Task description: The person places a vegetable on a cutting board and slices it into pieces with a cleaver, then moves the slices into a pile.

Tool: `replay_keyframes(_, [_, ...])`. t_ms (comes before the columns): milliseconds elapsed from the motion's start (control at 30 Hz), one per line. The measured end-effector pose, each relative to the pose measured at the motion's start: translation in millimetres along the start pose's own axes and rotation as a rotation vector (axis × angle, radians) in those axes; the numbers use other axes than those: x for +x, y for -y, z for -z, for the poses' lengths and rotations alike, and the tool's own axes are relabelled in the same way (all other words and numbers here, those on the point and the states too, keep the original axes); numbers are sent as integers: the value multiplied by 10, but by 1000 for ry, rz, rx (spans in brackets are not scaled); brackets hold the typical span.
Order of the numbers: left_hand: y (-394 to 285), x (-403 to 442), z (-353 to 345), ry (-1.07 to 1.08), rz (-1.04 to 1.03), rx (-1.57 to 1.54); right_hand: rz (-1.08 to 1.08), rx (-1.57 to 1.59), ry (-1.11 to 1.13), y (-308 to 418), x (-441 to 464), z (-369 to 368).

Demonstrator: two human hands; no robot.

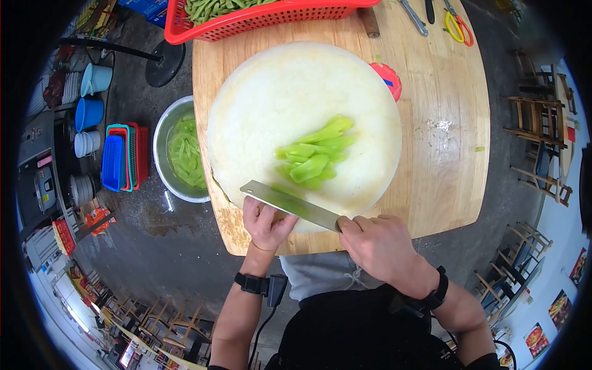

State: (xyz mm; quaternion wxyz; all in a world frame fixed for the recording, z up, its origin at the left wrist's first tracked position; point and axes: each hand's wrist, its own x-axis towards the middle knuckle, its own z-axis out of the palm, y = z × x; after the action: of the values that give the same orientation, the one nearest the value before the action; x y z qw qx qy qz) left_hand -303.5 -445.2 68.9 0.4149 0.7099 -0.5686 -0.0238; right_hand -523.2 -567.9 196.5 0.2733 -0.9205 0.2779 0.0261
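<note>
A round white chopping board (265, 98) lies on the wooden table. Green vegetable slices (314, 154) form a small pile right of its middle. My right hand (382, 246) is closed round the handle of a cleaver (296, 205), whose wide blade slants up to the left near the board's front edge. At the blade's left part is my left hand (265, 223), its fingers bent against the blade's near side; whether they pinch anything is hidden. Some green shows just beyond the blade.
A red basket of green beans (265, 18) stands at the table's back edge. Scissors (457, 28) and a metal tool (414, 17) lie at the back right. Left of the table is a metal bowl (161, 151) with green slices in water. Coloured baskets (114, 161) stand farther left.
</note>
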Motion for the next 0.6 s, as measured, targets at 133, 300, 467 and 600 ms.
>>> replay_keyframes(133, [-16,30,30,20,4,1,20,-17,-23,25,57,-85])
replay_keyframes(300, [24,-26,-8,-6,-13,-26,-11,-4,-31,57,251,-279])
replay_keyframes(467, [-11,19,-15,-32,-19,-30,5,-32,-81,23,271,-354])
replay_keyframes(600, [-1,1,-33,-40,15,-63,-68,63,-93,-50,248,-328])
